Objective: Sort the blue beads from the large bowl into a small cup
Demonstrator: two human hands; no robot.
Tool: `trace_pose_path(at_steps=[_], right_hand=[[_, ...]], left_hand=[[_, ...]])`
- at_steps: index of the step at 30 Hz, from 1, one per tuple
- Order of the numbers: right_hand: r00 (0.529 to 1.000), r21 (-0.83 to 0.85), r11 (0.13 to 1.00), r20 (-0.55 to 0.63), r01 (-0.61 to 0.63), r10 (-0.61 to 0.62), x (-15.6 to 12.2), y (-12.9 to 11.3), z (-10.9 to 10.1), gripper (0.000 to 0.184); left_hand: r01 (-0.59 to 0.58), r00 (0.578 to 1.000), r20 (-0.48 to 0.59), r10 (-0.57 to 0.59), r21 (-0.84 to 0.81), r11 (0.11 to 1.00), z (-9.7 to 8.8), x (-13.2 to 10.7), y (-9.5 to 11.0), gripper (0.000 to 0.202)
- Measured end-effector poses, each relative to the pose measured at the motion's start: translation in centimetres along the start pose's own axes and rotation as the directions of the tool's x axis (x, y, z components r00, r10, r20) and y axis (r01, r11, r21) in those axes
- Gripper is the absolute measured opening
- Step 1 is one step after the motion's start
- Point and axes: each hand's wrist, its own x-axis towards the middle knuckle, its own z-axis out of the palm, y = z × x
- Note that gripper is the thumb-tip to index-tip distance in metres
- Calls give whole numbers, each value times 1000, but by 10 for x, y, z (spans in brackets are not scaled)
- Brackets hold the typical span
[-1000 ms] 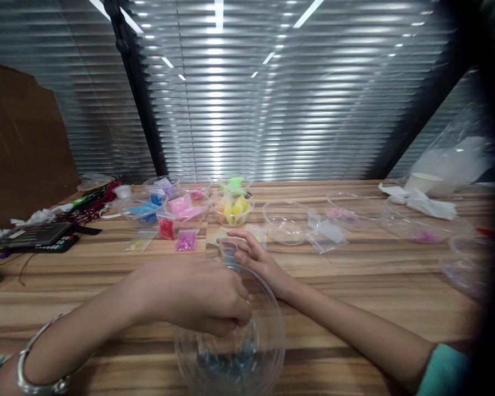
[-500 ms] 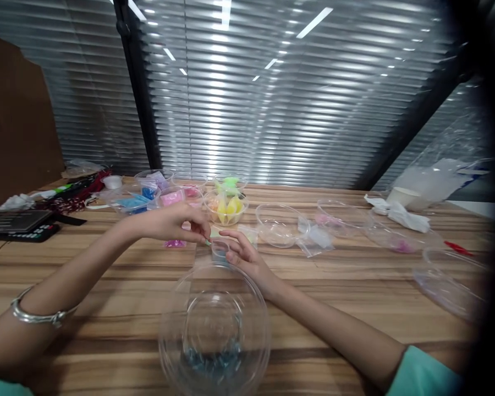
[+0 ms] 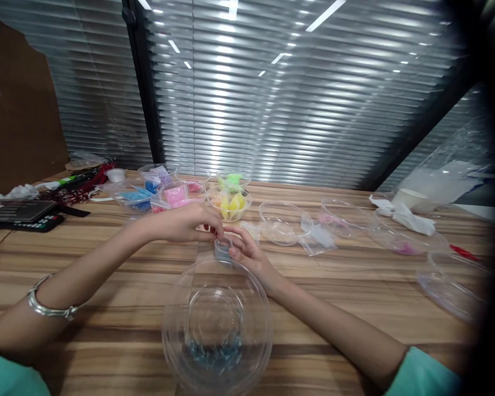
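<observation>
A large clear plastic bowl (image 3: 177,308) stands near the table's front edge, with small blue pieces (image 3: 214,352) in its bottom. Just behind it sits a small clear container (image 3: 221,247). My right hand (image 3: 247,250) curls around that container from the right. My left hand (image 3: 190,223) hovers at its top left rim, fingertips pinched together over it; what they pinch is too small to make out. A metal bangle (image 3: 49,308) is on my left wrist.
Clear bowls with pink, blue, yellow and green packets (image 3: 177,193) cluster behind my hands. Empty clear bowls (image 3: 282,220) and small bags (image 3: 319,237) lie to the right. A black remote and a dark device (image 3: 22,215) are at far left. White paper and a plastic bag (image 3: 429,190) sit at back right.
My left hand rose out of the large bowl, moved back toward the small container and now pinches over its rim. My right hand stayed on the container.
</observation>
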Motion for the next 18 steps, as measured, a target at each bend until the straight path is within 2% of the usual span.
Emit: trace_pose_path(at_steps=[9, 14, 18], right_hand=[[1000, -26, 1000, 5, -7, 7, 0, -5, 2, 49], [1000, -17, 1000, -4, -9, 9, -1, -2, 1, 46], [1000, -44, 999, -27, -1, -1, -1, -4, 2, 45]], left_hand=[[15, 1000, 0, -15, -9, 1000, 3, 0, 0, 13], [-22, 999, 47, 23, -18, 1000, 2, 0, 3, 18], [-49, 995, 84, 45, 37, 998, 1, -1, 6, 24]])
